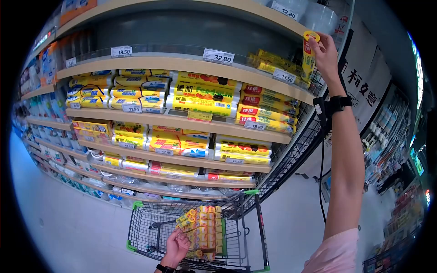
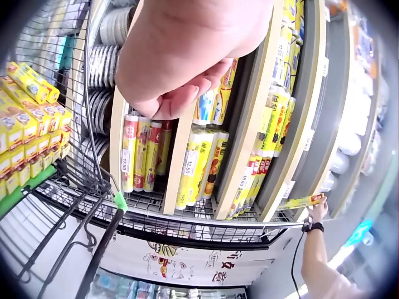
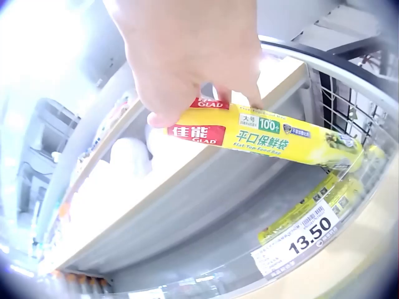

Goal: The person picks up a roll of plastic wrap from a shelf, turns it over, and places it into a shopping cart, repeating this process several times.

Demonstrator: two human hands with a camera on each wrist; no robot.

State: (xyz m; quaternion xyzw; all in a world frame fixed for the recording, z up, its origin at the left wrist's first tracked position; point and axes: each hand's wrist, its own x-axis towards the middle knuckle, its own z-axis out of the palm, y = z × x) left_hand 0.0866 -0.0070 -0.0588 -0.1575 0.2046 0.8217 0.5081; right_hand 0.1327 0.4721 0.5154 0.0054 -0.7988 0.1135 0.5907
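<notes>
My right hand point(image 1: 326, 57) pinches the top end of a yellow roll point(image 1: 308, 61) at the right end of an upper shelf. In the right wrist view the roll point(image 3: 262, 138) shows a red Glad label, and the hand point(image 3: 193, 62) grips its labelled end. More yellow rolls point(image 3: 312, 208) lie below it behind a 13.50 price tag point(image 3: 308, 233). Low over the cart, my left hand point(image 1: 178, 246) has its fingers curled beside stacked yellow boxes point(image 1: 205, 230); the left wrist view shows the hand point(image 2: 187, 56) with curled fingers and nothing seen in them.
The wire cart point(image 1: 145, 227) stands below the shelves. Lower shelves point(image 1: 191, 119) hold rows of yellow rolls. A black mesh panel point(image 1: 291, 157) runs along the shelf's right end, and a dark cable point(image 1: 321, 177) hangs beside the right forearm.
</notes>
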